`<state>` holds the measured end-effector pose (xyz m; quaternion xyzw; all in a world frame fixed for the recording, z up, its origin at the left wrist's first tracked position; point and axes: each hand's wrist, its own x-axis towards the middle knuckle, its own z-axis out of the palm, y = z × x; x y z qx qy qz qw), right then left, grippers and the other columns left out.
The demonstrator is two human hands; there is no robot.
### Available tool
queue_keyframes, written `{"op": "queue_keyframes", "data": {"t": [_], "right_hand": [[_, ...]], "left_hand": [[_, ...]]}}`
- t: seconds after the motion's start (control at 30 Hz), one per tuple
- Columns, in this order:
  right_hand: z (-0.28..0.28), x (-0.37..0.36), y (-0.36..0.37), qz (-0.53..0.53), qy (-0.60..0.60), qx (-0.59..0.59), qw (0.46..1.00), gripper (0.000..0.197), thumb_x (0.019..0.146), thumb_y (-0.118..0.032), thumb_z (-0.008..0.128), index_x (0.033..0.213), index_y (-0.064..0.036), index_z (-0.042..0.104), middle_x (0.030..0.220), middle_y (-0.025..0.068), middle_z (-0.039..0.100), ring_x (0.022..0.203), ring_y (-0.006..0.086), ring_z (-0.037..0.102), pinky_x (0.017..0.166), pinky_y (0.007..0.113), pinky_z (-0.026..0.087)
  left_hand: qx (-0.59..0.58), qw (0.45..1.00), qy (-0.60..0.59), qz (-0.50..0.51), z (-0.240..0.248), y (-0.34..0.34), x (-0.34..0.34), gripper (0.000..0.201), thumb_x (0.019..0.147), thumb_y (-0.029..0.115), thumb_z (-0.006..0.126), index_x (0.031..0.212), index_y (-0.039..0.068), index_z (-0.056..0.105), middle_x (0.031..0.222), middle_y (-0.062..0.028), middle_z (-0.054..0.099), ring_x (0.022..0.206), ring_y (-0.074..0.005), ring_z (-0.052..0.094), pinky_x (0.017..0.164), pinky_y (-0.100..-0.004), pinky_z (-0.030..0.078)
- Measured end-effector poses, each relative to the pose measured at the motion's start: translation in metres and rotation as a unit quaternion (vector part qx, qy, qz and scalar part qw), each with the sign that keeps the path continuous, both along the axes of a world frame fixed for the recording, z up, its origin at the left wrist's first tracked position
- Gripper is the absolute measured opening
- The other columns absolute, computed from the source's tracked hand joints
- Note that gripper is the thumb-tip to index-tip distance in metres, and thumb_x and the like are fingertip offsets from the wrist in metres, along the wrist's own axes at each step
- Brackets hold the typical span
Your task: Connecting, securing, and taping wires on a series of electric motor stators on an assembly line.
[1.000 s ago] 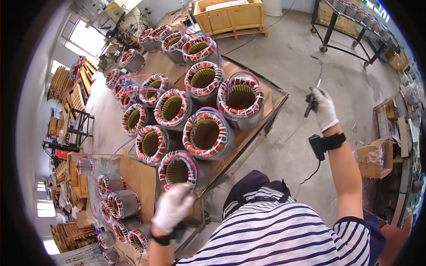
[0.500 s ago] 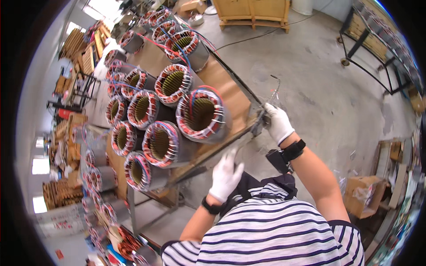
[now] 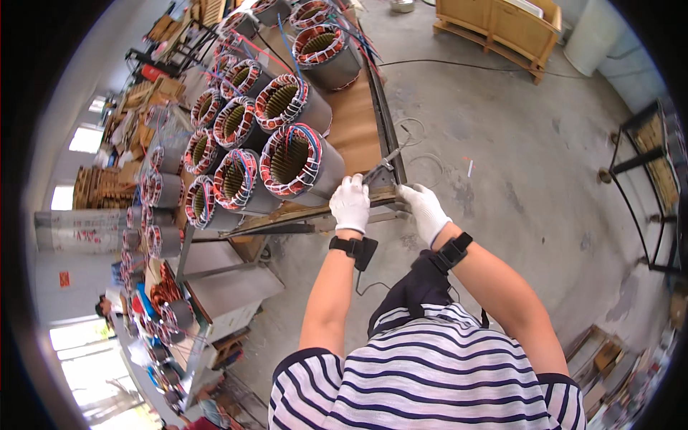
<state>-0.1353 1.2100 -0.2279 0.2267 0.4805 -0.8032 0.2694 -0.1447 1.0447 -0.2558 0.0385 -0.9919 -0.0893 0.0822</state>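
Note:
Both my hands wear white gloves at the near corner of a cart. My left hand (image 3: 350,204) is closed at the lower end of a slim grey tool (image 3: 383,167), beside the nearest motor stator (image 3: 297,161). The tool lies slanted over the cart corner, and its exact kind is unclear. My right hand (image 3: 424,213) has its fingers curled against the cart's metal frame (image 3: 388,129) at that corner. Stators with red, white and blue windings stand in rows on the brown cart top (image 3: 358,136).
Thin cable loops (image 3: 428,170) lie on the grey floor right of the cart. A black cable (image 3: 466,64) crosses the floor farther off, near a wooden crate (image 3: 498,32). A black-framed rack (image 3: 645,154) stands at right. More stators (image 3: 163,190) stand on the left.
My left hand has moved up to the grey tool at the cart corner. The right hand remains near the corner. The view has turned, and the cart now appears higher in it.

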Motion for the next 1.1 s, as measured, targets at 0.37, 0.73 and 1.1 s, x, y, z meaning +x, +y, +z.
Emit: {"op": "queue_keyframes", "data": {"t": [0.37,0.73,1.1], "right_hand": [[-0.017,-0.08,0.216,0.079,-0.027,0.101,0.991,0.034,0.089,-0.021,0.052,0.115,0.0009,0.049,0.092,0.0122,0.059,0.079,0.0207,0.059,0.067,0.031,0.047],[-0.017,-0.221,0.361,0.095,-0.004,0.084,0.992,0.037,0.087,-0.027,0.059,0.112,-0.0011,0.05,0.094,0.0105,0.059,0.079,0.0214,0.058,0.069,0.03,0.045],[-0.013,-0.332,0.433,0.18,-0.057,0.102,0.977,0.031,0.088,-0.026,0.057,0.109,-0.0037,0.053,0.091,0.0084,0.06,0.081,0.0212,0.058,0.071,0.032,0.045]], "left_hand": [[-0.063,0.976,-0.163,0.133,0.023,0.032,-0.01,0.039,0.074,0.024,0.066,0.109,0.01,0.055,0.098,-0.0114,0.056,0.08,-0.0288,0.063,0.067,-0.0414,0.051],[-0.098,0.946,-0.174,0.256,0.036,0.071,-0.019,0.046,0.075,0.025,0.068,0.115,0.009,0.05,0.103,-0.0087,0.053,0.078,-0.0249,0.063,0.062,-0.038,0.053],[-0.073,0.88,-0.099,0.459,0.036,0.153,-0.016,0.054,0.077,0.026,0.066,0.123,0.008,0.045,0.125,-0.0144,0.047,0.09,-0.0309,0.062,0.073,-0.0406,0.052]]}}
